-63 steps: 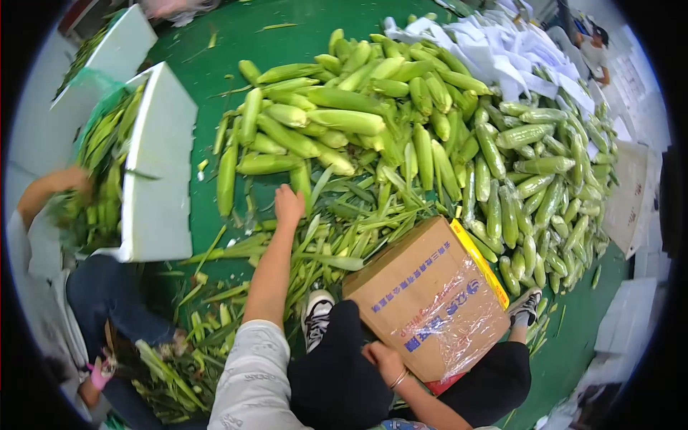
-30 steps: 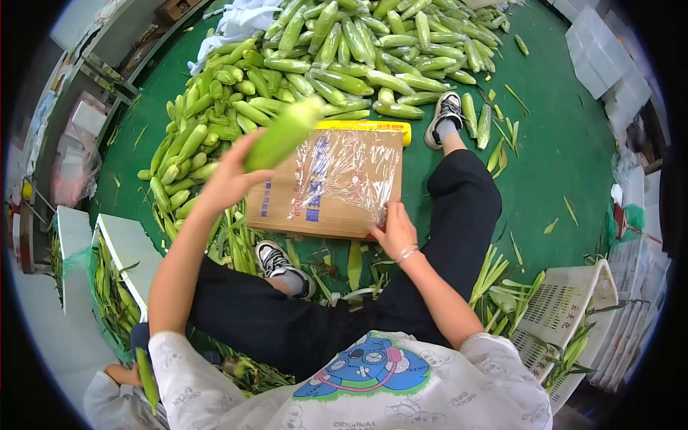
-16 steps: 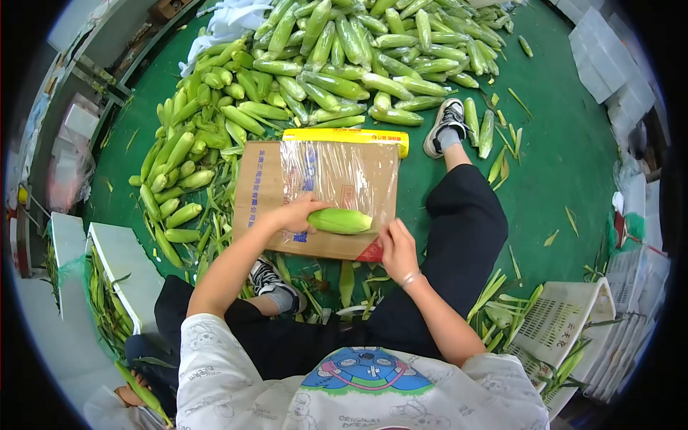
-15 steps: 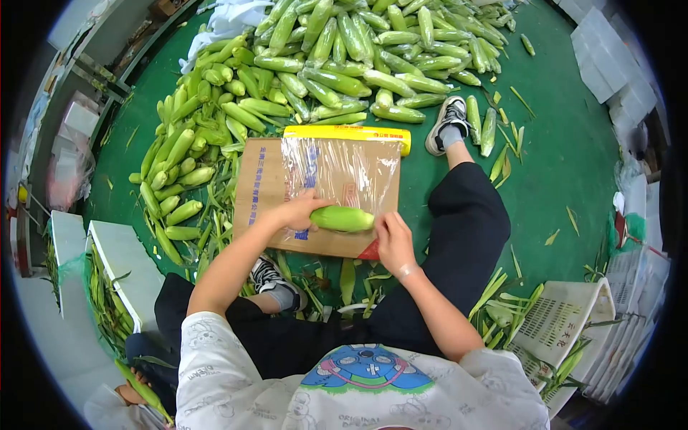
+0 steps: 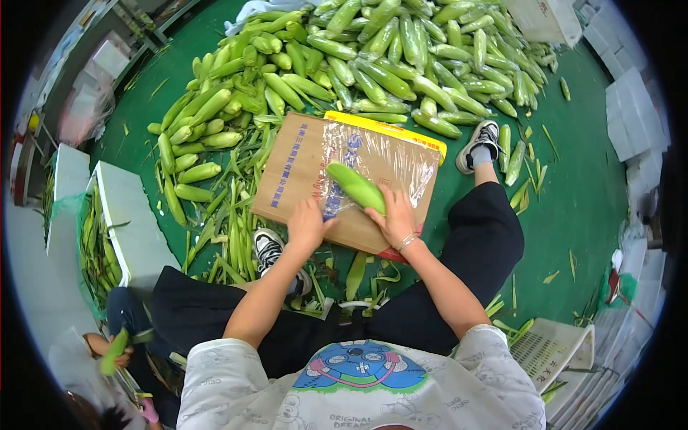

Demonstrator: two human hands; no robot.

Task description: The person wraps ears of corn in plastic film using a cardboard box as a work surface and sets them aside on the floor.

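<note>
A green ear of corn [image 5: 351, 184] lies slantwise over a sheet of clear cling film [image 5: 403, 161]. My right hand [image 5: 395, 217] grips its lower right end, thumb on one side and fingers on the other. My left hand [image 5: 307, 226] rests on the flat cardboard box [image 5: 281, 175], beside the film's left edge. Its fingers are apart and it holds no corn. The film stretches over the cardboard from a yellow roll box [image 5: 390, 129] at the far edge.
Film-wrapped corn [image 5: 408, 43] is heaped ahead, with bare ears [image 5: 215, 107] to the left. Loose husks [image 5: 233, 236] litter the green floor. A white crate [image 5: 552, 347] stands at lower right. At lower left another person's hand [image 5: 123, 352] holds an ear.
The corn has passed from my left hand to my right and now lies tilted. My left hand is down on the cardboard. The view has shifted, and a white crate shows at upper right.
</note>
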